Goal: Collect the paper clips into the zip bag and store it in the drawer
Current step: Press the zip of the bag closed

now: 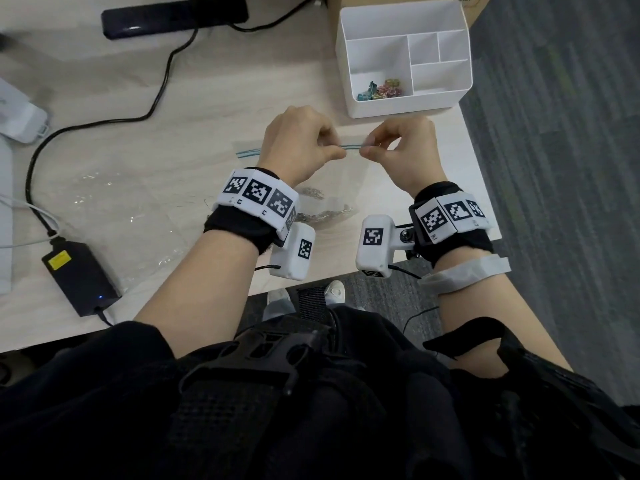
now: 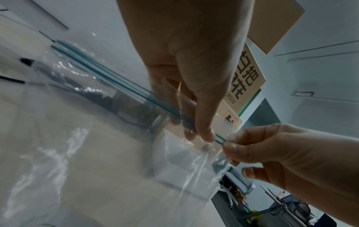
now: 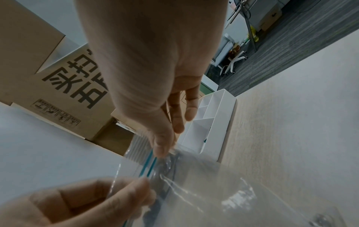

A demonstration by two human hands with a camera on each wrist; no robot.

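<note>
Both hands pinch the zip bag's blue seal strip, seemingly to press it shut.

Head view: the left hand (image 1: 301,143) and right hand (image 1: 403,150) each pinch the bag (image 1: 346,192) at its seal, held up over the desk (image 1: 173,133) so the clips (image 1: 325,214) sink to the bottom; a white organiser (image 1: 405,60) with coloured bits stands just behind, a power brick (image 1: 81,277) and crumpled film (image 1: 104,209) to the left. No drawer shows. Left wrist view: thumb and fingers (image 2: 204,135) clamp the strip (image 2: 120,86), the right hand close beside. Right wrist view: the thumb (image 3: 161,145) presses the strip's end; a carton (image 3: 58,79) stands behind, nothing blocking.
</note>
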